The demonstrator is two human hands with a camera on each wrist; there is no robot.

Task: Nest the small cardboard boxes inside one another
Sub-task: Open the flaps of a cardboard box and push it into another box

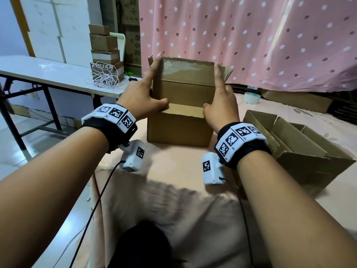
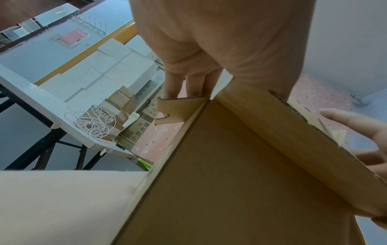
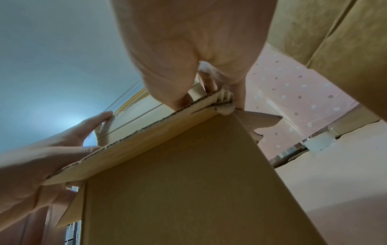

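Note:
A brown cardboard box (image 1: pixel 179 128) (image 2: pixel 230 182) (image 3: pixel 178 190) stands upright on the peach sheet (image 1: pixel 173 190) in front of me. My left hand (image 1: pixel 148 89) (image 2: pixel 209 41) lies on its top left side, index finger straight along the side flap and thumb on the near flap. On the top right side, my right hand (image 1: pixel 222 97) (image 3: pixel 188 41) mirrors that pose. The near flap is folded inward, the far flap stands up, and the side flaps stick out. What is inside the box is hidden.
A second open cardboard box (image 1: pixel 299 151) sits at the right with what looks like a smaller one inside. A tape roll (image 1: pixel 251 97) and flat cardboard (image 1: pixel 297 101) lie beyond. A white table (image 1: pixel 48 72) at the left carries stacked boxes (image 1: pixel 105 47) and coiled cord (image 1: pixel 104 80). A pink curtain (image 1: pixel 251 35) hangs behind.

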